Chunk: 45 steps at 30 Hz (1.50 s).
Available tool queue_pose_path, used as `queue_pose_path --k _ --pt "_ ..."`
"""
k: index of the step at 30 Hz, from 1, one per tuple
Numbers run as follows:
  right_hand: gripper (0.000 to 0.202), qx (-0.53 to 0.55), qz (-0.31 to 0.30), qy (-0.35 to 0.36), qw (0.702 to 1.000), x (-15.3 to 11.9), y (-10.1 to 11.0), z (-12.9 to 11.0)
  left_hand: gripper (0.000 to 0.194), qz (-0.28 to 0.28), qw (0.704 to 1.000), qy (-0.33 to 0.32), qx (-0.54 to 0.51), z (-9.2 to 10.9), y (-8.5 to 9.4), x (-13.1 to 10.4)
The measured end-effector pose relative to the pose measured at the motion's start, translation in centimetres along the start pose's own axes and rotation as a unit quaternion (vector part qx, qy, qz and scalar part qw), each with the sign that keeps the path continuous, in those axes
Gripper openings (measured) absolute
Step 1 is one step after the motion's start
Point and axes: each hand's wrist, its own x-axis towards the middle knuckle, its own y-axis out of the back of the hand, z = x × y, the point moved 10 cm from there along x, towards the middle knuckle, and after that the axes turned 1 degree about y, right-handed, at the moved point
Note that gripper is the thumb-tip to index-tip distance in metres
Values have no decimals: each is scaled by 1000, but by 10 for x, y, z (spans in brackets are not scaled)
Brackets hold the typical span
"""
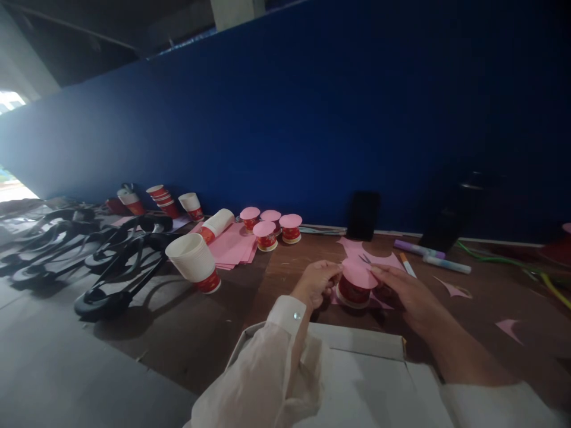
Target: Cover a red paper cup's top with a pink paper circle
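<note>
A round pink paper disc [359, 273] lies over the top of an upside-down red paper cup [354, 294] in front of me. My left hand [317, 282] pinches the disc's left edge, its fingers curled in. From the other side, my right hand [404, 292] grips the right edge between thumb and fingers. Pink paper with curved cut-outs [352, 245] lies behind and partly under the cup. A small dark pointed thing shows just behind the disc; I cannot make out what it is. Further left stand several red cups topped with pink discs [266, 233].
Left of me are a stack of paper cups [193, 261], pink sheets [234, 245] and several black headsets [109, 300]. Markers [446, 264], a dark phone-like slab [363, 215] and paper scraps [508, 328] lie rightward. A white box [370, 380] is close below my hands; a blue partition [312, 131] rises behind.
</note>
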Motion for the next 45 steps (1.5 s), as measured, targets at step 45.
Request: queue_pose_path --k 45 --pt "46 7 -11 -4 1000 -6 -7 -1 27 -22 998 51 -29 -12 -2 1"
